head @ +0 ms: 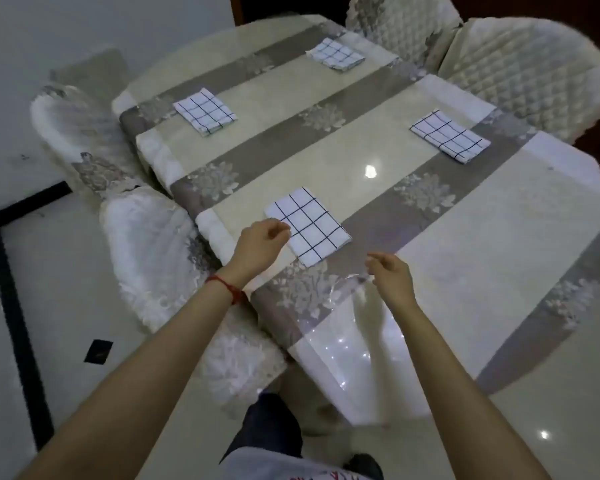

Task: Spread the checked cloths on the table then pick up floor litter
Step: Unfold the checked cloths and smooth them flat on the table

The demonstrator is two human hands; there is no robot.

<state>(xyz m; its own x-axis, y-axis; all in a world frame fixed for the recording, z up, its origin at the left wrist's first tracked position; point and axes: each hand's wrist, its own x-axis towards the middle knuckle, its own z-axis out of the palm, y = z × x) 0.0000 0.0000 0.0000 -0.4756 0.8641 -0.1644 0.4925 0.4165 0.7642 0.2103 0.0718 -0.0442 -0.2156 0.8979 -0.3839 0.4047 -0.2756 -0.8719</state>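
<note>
The near corner of the nearest checked cloth (308,226) was hidden by the left hand (258,244); the far-right chair (534,71) was cropped by the frame edge.

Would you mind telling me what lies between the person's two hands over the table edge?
In the head view, the near corner of a folded white checked cloth lies between the left hand and right hand, on the patterned tablecloth.

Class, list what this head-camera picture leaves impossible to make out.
- Floor beneath the table: hidden by the tabletop and its hanging cover.
- Dark square on the floor: too small to tell whether it is litter.
- Far chairs: cut off by the top edge.
- Left hand fingertips: blurred.
</note>
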